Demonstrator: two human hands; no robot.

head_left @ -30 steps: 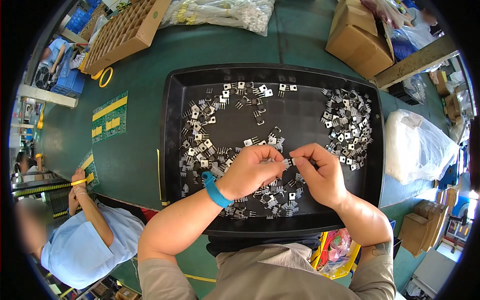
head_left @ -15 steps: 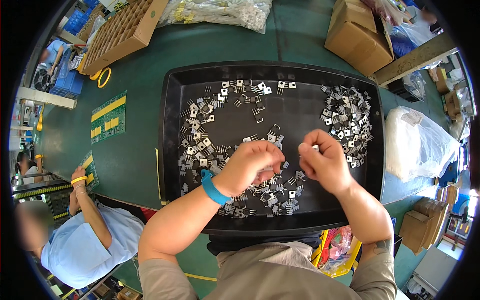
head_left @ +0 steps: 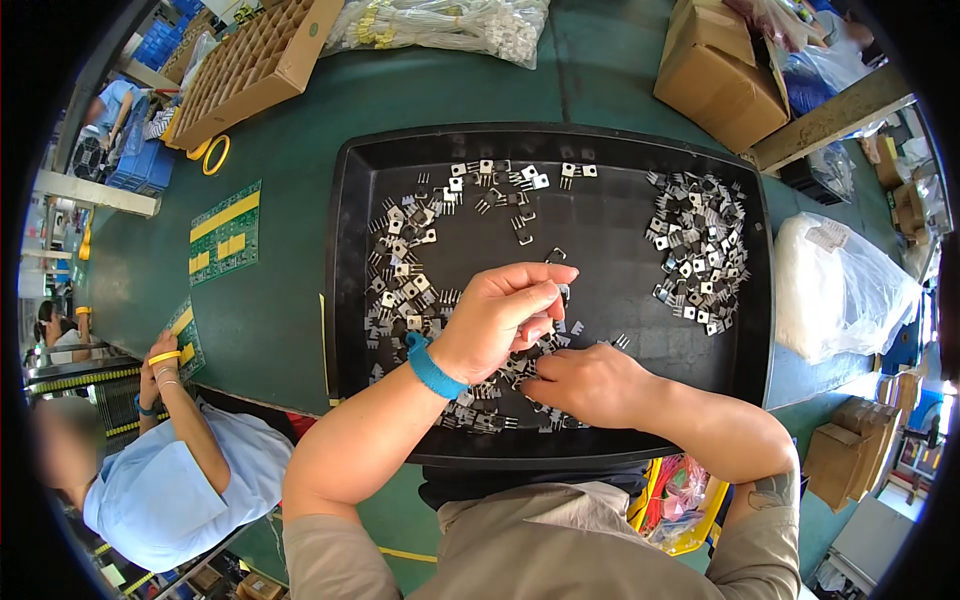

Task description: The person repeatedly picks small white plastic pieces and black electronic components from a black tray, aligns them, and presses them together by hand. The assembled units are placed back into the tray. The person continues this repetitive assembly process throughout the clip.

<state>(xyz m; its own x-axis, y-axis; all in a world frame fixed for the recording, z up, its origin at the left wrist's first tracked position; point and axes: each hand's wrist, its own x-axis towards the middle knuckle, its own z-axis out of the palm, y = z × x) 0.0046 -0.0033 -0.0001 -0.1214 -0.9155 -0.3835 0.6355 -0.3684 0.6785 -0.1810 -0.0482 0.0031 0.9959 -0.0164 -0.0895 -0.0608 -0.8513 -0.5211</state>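
Observation:
A large black tray (head_left: 600,225) lies before me with many small three-legged transistors in it, black with silver metal tabs. My left hand (head_left: 505,315), with a blue wristband (head_left: 432,370), hovers over the middle pile. Its thumb and forefinger are pinched together; a small dark and silvery bit shows by the fingertips, too hidden to name. My right hand (head_left: 590,385) reaches into the near pile of transistors (head_left: 485,415), its fingers bent down among them and their tips partly hidden. Small grey toothed pieces lie mixed among the transistors. Another transistor heap (head_left: 700,245) sits at the tray's right.
On the green table (head_left: 290,250) to the left lie a circuit board (head_left: 225,235) and yellow tape rolls (head_left: 217,155). A divided carton (head_left: 255,75), a bag of white connectors (head_left: 440,30), a cardboard box (head_left: 720,80) and a white plastic bag (head_left: 840,285) surround the tray. A co-worker (head_left: 190,470) handles another board.
My right hand has come left and toward me, from the tray's open middle to the near pile. My left hand has stayed near its place and turned, its pinched fingertips now showing.

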